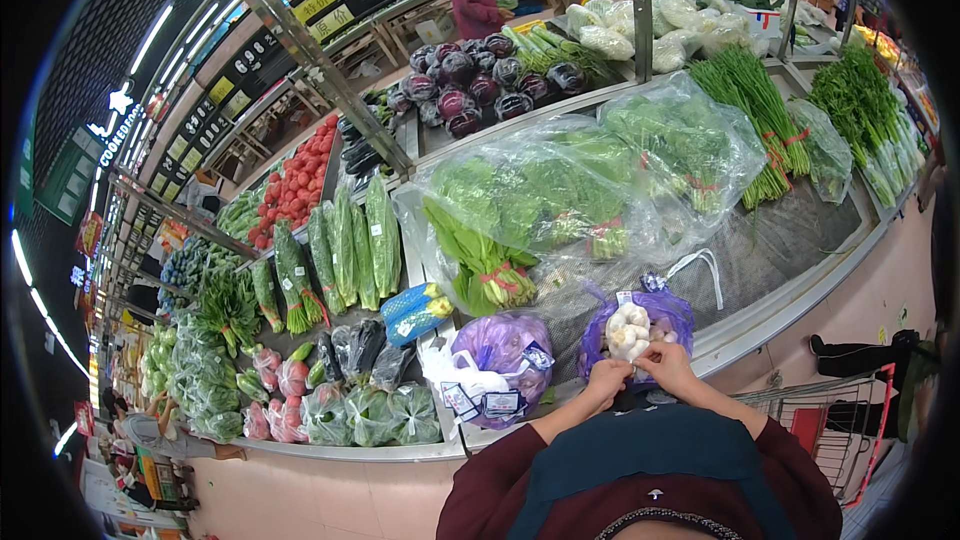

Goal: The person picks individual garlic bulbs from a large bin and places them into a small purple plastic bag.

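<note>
A purple mesh bag (679,309) lies on the front edge of a vegetable stall, with white garlic bulbs (628,331) in and on it. My left hand (611,375) and my right hand (664,364) meet at the near side of the bulbs, fingertips pinched together close to each other. Whatever is between the fingertips is too small to make out. To the left sits another full purple mesh bag (502,337) with labels and white plastic on it. A white strap (701,259) lies behind the bag at my hands.
Leafy greens (487,270) under clear plastic (555,157) lie behind the bags. Bagged vegetables (367,412) line the left front, near the metal rim (787,322). A wire shopping cart (817,420) stands close on the right, with a person's dark-clothed legs (862,352) beyond. Another person (154,431) is far left.
</note>
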The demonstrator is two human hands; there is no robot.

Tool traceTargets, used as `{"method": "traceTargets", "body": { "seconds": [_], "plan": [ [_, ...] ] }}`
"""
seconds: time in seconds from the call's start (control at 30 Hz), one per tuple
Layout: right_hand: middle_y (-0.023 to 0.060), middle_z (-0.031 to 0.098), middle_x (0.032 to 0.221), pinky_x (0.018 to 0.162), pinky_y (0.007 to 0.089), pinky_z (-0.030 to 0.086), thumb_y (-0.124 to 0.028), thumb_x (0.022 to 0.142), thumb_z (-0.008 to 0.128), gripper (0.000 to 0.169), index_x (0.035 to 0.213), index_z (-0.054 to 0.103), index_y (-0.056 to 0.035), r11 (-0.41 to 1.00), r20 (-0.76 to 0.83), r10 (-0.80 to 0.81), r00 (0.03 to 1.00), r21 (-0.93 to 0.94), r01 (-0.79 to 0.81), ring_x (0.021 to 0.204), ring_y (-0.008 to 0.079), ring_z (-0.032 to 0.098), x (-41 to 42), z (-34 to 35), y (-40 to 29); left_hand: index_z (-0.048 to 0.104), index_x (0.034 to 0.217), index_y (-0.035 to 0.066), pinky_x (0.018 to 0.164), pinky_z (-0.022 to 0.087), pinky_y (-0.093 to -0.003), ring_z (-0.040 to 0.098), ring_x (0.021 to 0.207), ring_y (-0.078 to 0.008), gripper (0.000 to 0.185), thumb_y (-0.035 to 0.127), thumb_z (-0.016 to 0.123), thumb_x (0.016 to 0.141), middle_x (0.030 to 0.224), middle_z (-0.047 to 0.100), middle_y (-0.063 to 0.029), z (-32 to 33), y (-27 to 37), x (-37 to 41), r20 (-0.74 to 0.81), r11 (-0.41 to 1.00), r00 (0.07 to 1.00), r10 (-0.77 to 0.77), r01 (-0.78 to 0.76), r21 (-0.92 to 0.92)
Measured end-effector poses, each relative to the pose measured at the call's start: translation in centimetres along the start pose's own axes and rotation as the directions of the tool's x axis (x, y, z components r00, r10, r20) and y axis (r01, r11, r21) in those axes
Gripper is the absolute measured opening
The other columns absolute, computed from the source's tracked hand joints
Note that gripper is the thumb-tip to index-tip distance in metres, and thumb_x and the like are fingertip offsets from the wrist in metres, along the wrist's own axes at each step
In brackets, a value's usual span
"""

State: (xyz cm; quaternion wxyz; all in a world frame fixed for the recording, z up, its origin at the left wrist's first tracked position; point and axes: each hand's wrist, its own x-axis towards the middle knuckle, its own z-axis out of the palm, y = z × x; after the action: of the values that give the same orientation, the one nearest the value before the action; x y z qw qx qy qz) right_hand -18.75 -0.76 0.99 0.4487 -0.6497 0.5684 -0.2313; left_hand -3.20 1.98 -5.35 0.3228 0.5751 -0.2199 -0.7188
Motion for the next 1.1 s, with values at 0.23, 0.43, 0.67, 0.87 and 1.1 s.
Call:
{"method": "traceTargets", "body": {
  "seconds": [0.23,0.43,0.67,0.87,1.1],
  "plan": [
    [0.0123,0.065,0.065,0.057,0.0296,0.049,-0.012,0.068,0.07,0.015,0.072,0.065,0.0023,0.997,0.01,0.079,0.997,-0.009,-0.079,0.061,0.0164,0.063,0.3,2.0,0.6,0.066,0.084,0.002,0.053,0.04,-0.0244,0.052,0.058,-0.0092,0.01,0.01,0.067,0.079,0.073,0.064,-0.0029,-0.3,-1.8,0.9,-0.146,0.896,0.936,0.319,-0.248,0.369],
    [0.0111,0.065,0.067,0.057,0.0291,0.049,-0.008,0.069,0.067,0.011,0.073,0.063,0.0016,0.997,-0.075,0.081,0.994,-0.01,-0.082,0.062,0.015,0.062,-0.6,2.9,0.6,0.063,0.095,0.002,0.056,0.039,-0.0229,0.048,0.065,-0.008,0.014,0.013,0.06,0.086,0.081,0.06,-0.001,-0.7,-0.8,0.0,0.04,0.996,0.999,-0.034,0.037,-0.078],
    [0.0105,0.063,0.07,0.061,0.0308,0.048,-0.012,0.075,0.062,0.012,0.079,0.061,-0.0014,0.985,-0.163,0.011,0.987,0.171,0.018,0.067,0.0169,0.061,-0.5,4.2,3.9,0.053,0.092,0.004,0.055,0.038,-0.0225,0.044,0.065,-0.0102,0.009,0.013,0.053,0.092,0.076,0.05,-0.0014,-2.5,-1.4,1.1,0.449,0.851,0.891,-0.067,0.286,-0.44],
    [0.0132,0.058,0.076,0.065,0.0402,0.047,-0.013,0.08,0.059,0.011,0.084,0.057,-0.003,0.952,-0.289,-0.304,0.908,-0.125,0.279,0.073,0.0331,0.058,-2.6,4.2,3.6,0.059,0.093,-0.001,0.056,0.042,-0.0214,0.052,0.065,-0.0114,0.015,0.011,0.05,0.093,0.079,0.058,-0.0045,-1.9,-0.7,1.3,0.272,0.993,0.962,0.01,0.023,-0.118],
    [0.0153,0.061,0.07,0.06,0.0419,0.046,-0.019,0.078,0.063,0.018,0.077,0.06,-0.0014,0.998,-0.287,-0.065,0.956,-0.022,0.061,0.069,0.0329,0.061,-3.7,4.3,3.8,0.062,0.09,-0.002,0.056,0.044,-0.0214,0.056,0.063,-0.0108,0.014,0.01,0.055,0.091,0.075,0.063,-0.0059,-0.9,-1.9,2.1,0.151,0.984,0.981,0.12,-0.138,0.113]
  ]
}}
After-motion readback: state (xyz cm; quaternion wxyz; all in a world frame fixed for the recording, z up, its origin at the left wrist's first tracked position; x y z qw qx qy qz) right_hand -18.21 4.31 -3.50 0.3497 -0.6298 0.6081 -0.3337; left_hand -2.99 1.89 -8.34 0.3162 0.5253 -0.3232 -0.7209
